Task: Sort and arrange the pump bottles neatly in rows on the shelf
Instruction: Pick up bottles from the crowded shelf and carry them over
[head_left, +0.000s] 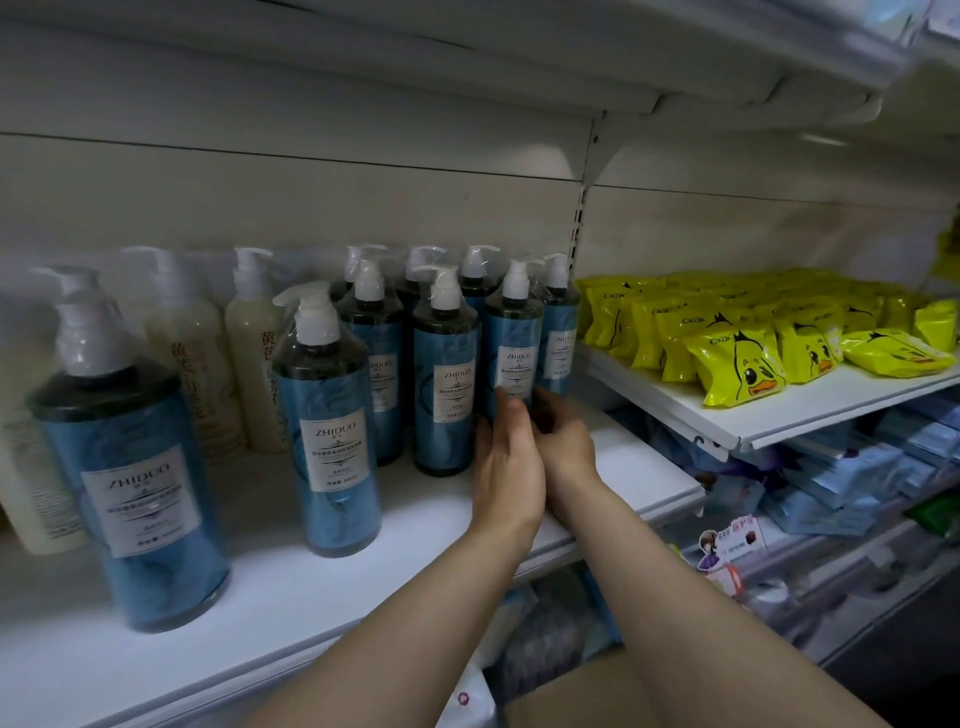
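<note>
At the lower left of the frame a large blue pump bottle (130, 467) is seen standing forward, alone, with another (327, 436) right of it, both well apart from the hands. At centre right, the gripped bottle (511, 343) is held upright at its base, long axis vertical, label facing the camera, nozzle pointing left. The left hand (506, 457) and right hand (563, 441) are pressed together around it, touching. The shelf (639, 467) edge is seen just right.

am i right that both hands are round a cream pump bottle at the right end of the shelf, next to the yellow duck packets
Not quite: the head view shows both hands, left hand and right hand, round a blue pump bottle, not cream. It does stand at the shelf's right end, beside the yellow duck packets.
</note>
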